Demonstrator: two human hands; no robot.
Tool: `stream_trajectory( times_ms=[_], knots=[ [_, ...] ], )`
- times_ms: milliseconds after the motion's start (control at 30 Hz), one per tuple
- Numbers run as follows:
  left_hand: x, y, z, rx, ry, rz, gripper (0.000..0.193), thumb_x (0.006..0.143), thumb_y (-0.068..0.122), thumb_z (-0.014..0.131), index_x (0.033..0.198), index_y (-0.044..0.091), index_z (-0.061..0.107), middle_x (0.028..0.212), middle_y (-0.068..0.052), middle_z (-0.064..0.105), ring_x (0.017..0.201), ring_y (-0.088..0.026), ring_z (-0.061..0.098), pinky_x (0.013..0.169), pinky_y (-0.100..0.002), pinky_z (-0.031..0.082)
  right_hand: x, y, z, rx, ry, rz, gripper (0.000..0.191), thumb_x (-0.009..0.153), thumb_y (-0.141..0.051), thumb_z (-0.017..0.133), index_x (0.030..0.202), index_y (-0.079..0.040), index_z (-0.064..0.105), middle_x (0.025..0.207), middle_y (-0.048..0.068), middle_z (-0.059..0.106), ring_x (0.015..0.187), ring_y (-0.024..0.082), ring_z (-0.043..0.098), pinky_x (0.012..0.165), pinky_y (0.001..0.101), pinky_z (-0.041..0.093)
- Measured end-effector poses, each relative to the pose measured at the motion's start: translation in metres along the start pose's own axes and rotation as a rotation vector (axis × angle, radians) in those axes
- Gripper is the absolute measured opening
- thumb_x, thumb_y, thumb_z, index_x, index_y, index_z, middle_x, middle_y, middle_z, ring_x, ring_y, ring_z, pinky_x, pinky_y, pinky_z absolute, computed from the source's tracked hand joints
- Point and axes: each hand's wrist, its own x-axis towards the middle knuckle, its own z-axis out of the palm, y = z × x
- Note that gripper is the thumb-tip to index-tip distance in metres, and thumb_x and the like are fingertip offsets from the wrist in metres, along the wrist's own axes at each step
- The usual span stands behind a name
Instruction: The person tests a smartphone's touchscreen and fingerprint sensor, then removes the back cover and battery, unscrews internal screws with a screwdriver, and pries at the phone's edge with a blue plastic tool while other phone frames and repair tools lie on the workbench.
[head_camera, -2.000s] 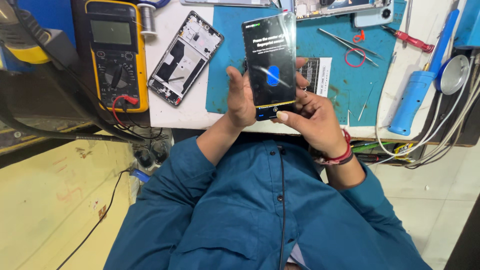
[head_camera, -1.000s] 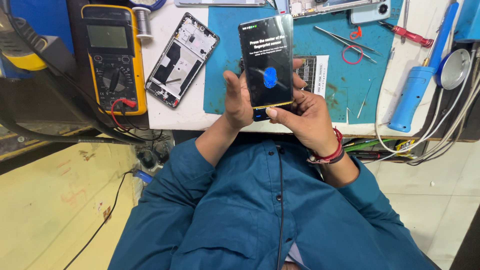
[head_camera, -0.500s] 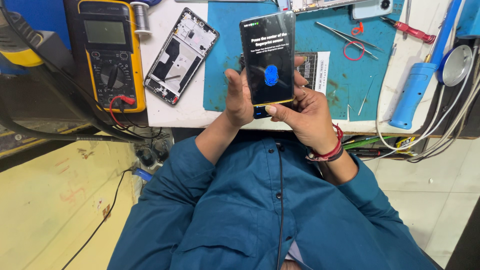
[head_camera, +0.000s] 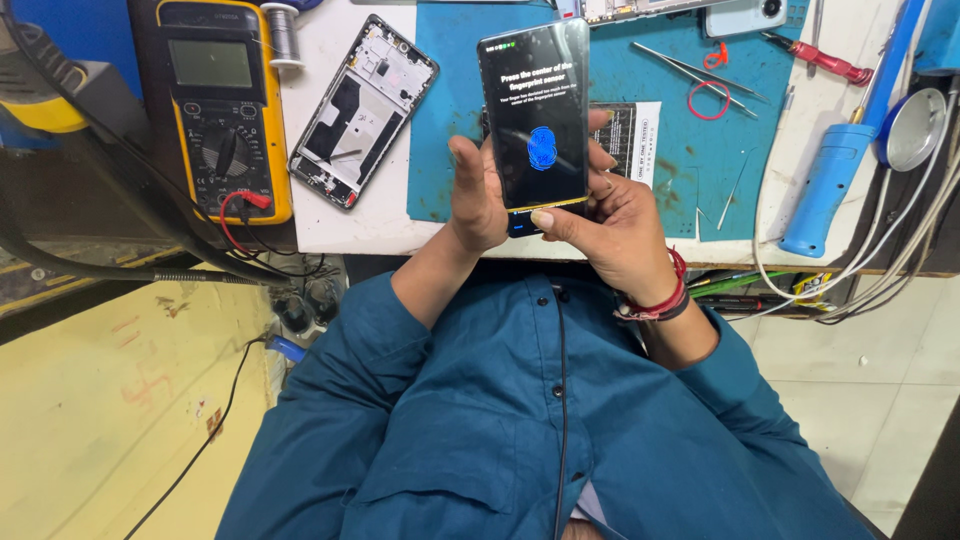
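Barely shifted: phone (head_camera: 535, 115) pinched between left hand (head_camera: 478, 195) and right hand (head_camera: 615, 225), fingers curled; multimeter (head_camera: 222, 110) well left.

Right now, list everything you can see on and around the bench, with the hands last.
smartphone: 1, black, screen lit with a blue fingerprint symbol, held above the mat
multimeter: 1, yellow and black, bench left
opened phone frame: 1, black and silver, beside the multimeter
work mat: 1, teal, bench centre
tweezers: 1, metal, on the mat
screwdriver: 1, red handle, upper right
solder spool: 1, grey, top left
blue tool: 1, right edge
left hand: grips the phone's left edge
right hand: supports the phone's lower right
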Motion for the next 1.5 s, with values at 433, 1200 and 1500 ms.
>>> stream_trajectory(
  times_ms=[433, 1200, 1500],
  knots=[
    [-0.0003, -0.0007, -0.0020, 0.019, -0.008, 0.004, 0.122, 0.085, 0.093, 0.040, 0.148, -0.011, 0.045, 0.130, -0.025, 0.063, 0.110, -0.027, 0.071, 0.099, -0.039, 0.061, 0.0013, 0.0024, 0.0000, -0.020, 0.022, -0.001, 0.027, 0.092, -0.009, 0.080, 0.115, 0.002, 0.071, 0.098, 0.005, 0.075, 0.082, 0.008, 0.068, 0.073, 0.0233, 0.059],
    [0.0003, 0.0022, 0.0006, 0.003, 0.015, -0.003, 0.124, 0.083, 0.093, 0.041, 0.151, -0.010, 0.045, 0.129, -0.024, 0.064, 0.109, -0.027, 0.071, 0.097, -0.039, 0.061, 0.0008, 0.0019, -0.0011, -0.040, 0.007, -0.010, 0.028, 0.094, -0.007, 0.077, 0.120, 0.002, 0.071, 0.100, 0.004, 0.074, 0.083, 0.007, 0.067, 0.075, 0.0236, 0.060],
    [0.0010, 0.0007, -0.0005, -0.030, 0.002, -0.005, 0.125, 0.083, 0.093, 0.042, 0.152, -0.011, 0.043, 0.128, -0.024, 0.064, 0.107, -0.026, 0.072, 0.096, -0.038, 0.061, 0.0015, 0.0007, 0.0011, -0.009, 0.005, -0.016, 0.029, 0.094, -0.007, 0.077, 0.120, 0.002, 0.070, 0.101, 0.003, 0.074, 0.085, 0.007, 0.068, 0.076, 0.0237, 0.060]
  ],
)
